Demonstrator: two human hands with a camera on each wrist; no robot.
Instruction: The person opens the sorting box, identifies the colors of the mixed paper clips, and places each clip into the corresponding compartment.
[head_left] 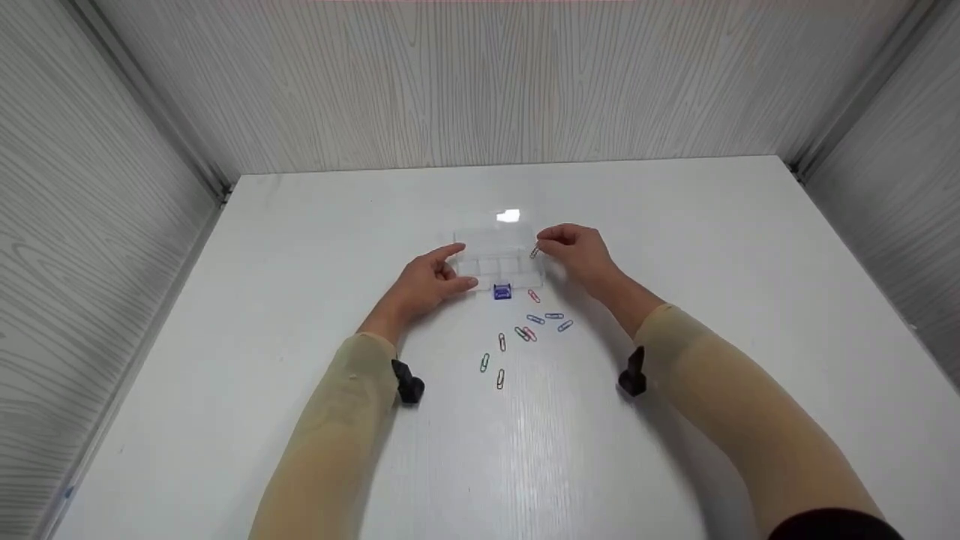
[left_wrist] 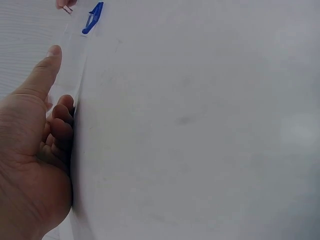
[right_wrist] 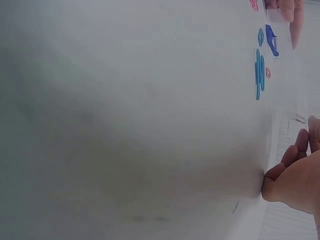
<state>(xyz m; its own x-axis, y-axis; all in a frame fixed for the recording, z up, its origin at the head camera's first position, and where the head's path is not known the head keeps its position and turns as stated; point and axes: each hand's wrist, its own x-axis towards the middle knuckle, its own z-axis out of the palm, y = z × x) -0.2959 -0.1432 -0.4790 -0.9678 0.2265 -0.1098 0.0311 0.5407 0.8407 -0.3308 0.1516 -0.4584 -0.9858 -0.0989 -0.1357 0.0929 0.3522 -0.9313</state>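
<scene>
A clear plastic compartment box (head_left: 489, 266) with a blue latch (head_left: 502, 292) lies with its lid open toward the back wall. My left hand (head_left: 431, 285) grips its left end, thumb at the front corner and index finger along the far side. In the left wrist view the thumb (left_wrist: 47, 72) lies against the clear wall and the other fingers are curled. Over the box's right end my right hand (head_left: 577, 255) pinches a dark paper clip (head_left: 534, 253) between thumb and index finger. That paper clip (right_wrist: 300, 119) also shows at the fingertips in the right wrist view.
Several loose paper clips lie in front of the box: a red clip (head_left: 534, 296) near the latch, blue clips (head_left: 554, 316) to the right, a green clip (head_left: 484, 363) and a dark clip (head_left: 500, 379) nearer me. The white table (head_left: 300, 247) meets a wood-grain panel (head_left: 480, 90) behind.
</scene>
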